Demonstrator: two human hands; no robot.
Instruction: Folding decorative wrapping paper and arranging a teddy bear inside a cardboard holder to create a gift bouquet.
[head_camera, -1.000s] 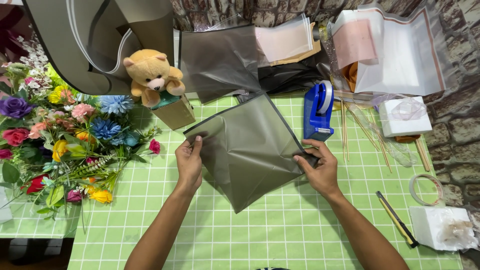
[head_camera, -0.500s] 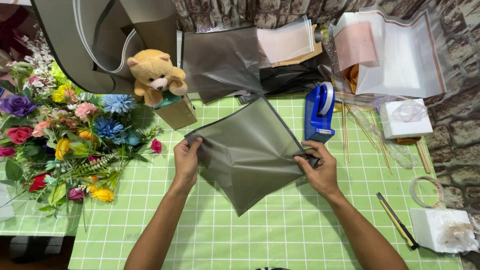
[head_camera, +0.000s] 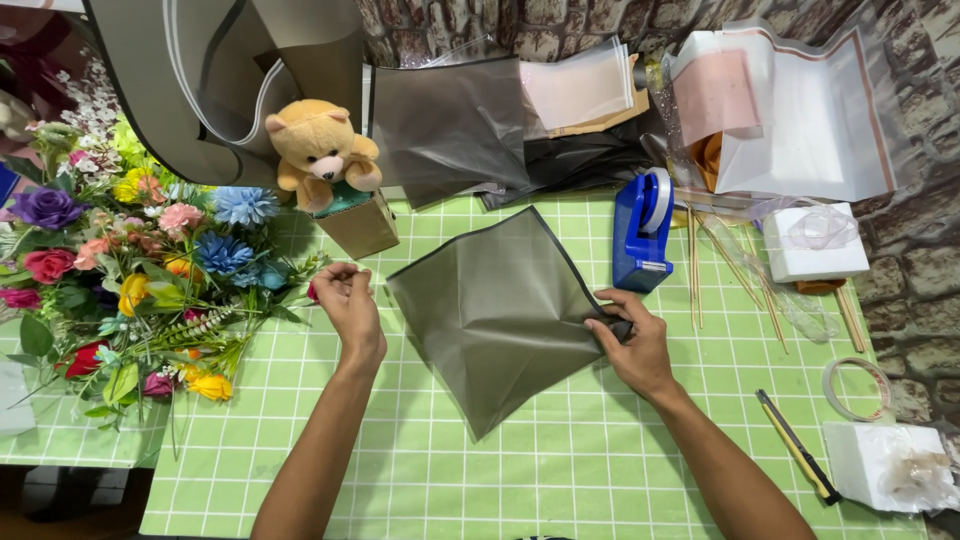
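Observation:
A creased sheet of grey translucent wrapping film (head_camera: 500, 310) lies as a diamond on the green checked table cover (head_camera: 560, 470). My right hand (head_camera: 628, 340) pinches its right corner against the table. My left hand (head_camera: 347, 295) is off the sheet, just left of its left corner, with the fingers curled loosely and nothing visibly in them. It hovers beside the stems of a bunch of colourful artificial flowers (head_camera: 130, 260).
A blue tape dispenser (head_camera: 643, 232) stands right of the sheet. A teddy bear (head_camera: 318, 152) sits in a small box behind it. More film sheets (head_camera: 450, 125), wooden sticks (head_camera: 695, 265), a utility knife (head_camera: 797, 458), a tape roll (head_camera: 856, 388) and white foam blocks (head_camera: 880, 465) lie around.
My left hand has let go of the sheet's left corner and moved left towards the flowers. The sheet now lies flatter. The right hand stays on its corner.

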